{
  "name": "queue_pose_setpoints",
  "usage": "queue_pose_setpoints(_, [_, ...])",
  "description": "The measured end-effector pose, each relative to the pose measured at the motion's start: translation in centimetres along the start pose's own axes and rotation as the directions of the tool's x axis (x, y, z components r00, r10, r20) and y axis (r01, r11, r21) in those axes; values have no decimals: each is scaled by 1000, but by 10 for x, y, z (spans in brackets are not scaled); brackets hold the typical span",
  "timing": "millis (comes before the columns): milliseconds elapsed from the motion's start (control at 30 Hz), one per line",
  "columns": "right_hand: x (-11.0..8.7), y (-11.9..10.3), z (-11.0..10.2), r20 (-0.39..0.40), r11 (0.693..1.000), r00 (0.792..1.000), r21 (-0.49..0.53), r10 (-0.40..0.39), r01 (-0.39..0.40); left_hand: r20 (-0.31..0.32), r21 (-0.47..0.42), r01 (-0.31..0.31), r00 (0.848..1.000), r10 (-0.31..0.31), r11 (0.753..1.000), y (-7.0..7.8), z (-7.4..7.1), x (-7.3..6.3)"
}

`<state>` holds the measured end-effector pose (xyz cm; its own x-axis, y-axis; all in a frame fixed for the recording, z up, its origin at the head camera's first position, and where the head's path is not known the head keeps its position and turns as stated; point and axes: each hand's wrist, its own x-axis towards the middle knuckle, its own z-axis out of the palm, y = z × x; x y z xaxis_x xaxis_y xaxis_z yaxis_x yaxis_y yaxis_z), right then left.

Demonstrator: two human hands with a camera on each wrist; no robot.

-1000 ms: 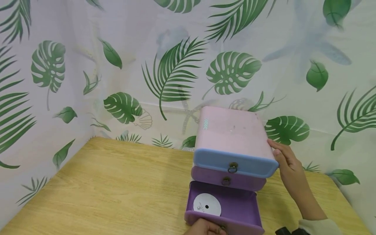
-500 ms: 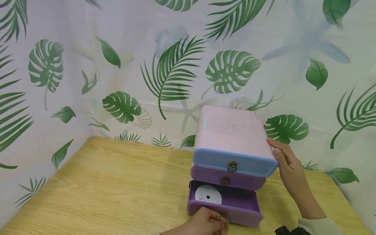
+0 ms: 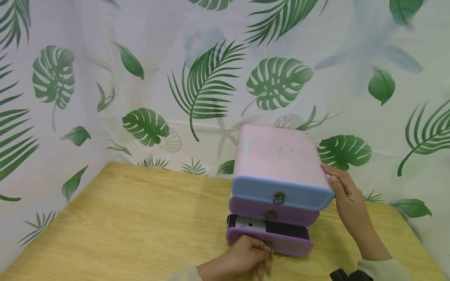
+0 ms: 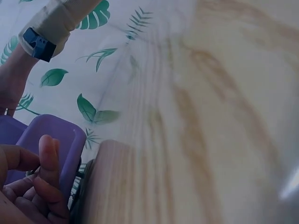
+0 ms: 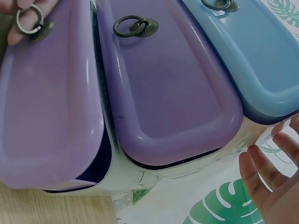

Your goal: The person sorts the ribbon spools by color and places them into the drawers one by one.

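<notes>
A small cabinet with a pink top [image 3: 277,154] holds three stacked drawers. The blue top drawer [image 3: 256,190] and the purple middle drawer [image 3: 246,207] are pushed in. The purple bottom drawer [image 3: 293,245] sticks out partway, with a white disc [image 3: 258,225] partly visible inside. My left hand [image 3: 242,255] pinches that drawer's metal ring pull [image 5: 28,21] between thumb and finger. At the cabinet's right side, my right hand [image 3: 348,199] rests with extended fingers against the wall near the top front corner; the right wrist view shows those fingertips [image 5: 252,156] at the casing.
The cabinet stands on a wood-grain table [image 3: 140,218], toward its right part. A leaf-printed cloth backdrop [image 3: 147,78] rises behind and at the sides. A black device [image 3: 351,275] sits by the right sleeve [image 3: 383,269].
My left hand has moved away from me, sliding the bottom drawer farther into the cabinet, so less of the disc shows. The right hand has stayed at the cabinet's side.
</notes>
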<state>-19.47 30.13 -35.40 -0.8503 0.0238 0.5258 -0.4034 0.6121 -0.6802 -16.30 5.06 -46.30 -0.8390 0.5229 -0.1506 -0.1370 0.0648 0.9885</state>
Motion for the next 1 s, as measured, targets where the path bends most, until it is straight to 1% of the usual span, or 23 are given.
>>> queue_pose_setpoints(100, [0, 0, -1, -10, 1000, 1000, 6, -4, 4, -8, -1, 4, 1000, -4, 1000, -1, 0, 5])
queue_pose_setpoints(233, [-1, -2, -1, -4, 1000, 1000, 6, -1, 2, -13, -1, -12, 1000, 12, 1000, -2, -1, 11])
queue_pose_setpoints(400, [-1, -2, -1, 10, 1000, 1000, -7, 2, -2, -32, 17, 12, 999, -11, 1000, -1, -4, 17])
queue_pose_setpoints(567, [-1, -2, -1, 13, 1000, 1000, -16, 1, -1, -50, 17, 27, 998, -26, 1000, 2, -5, 21])
queue_pose_setpoints(667, [-1, -1, -1, 9, 1000, 1000, -22, 0, 1, -60, 0, 34, 998, -34, 999, 3, -5, 23])
queue_pose_setpoints(900, [-1, 1, -1, 8, 1000, 1000, -27, 4, -4, -58, 38, 42, 998, -39, 998, 6, -7, 26])
queue_pose_setpoints(1000, [0, 1, -1, 4, 1000, 1000, -23, -1, 1, -62, 37, 41, 997, -39, 998, 7, -7, 27])
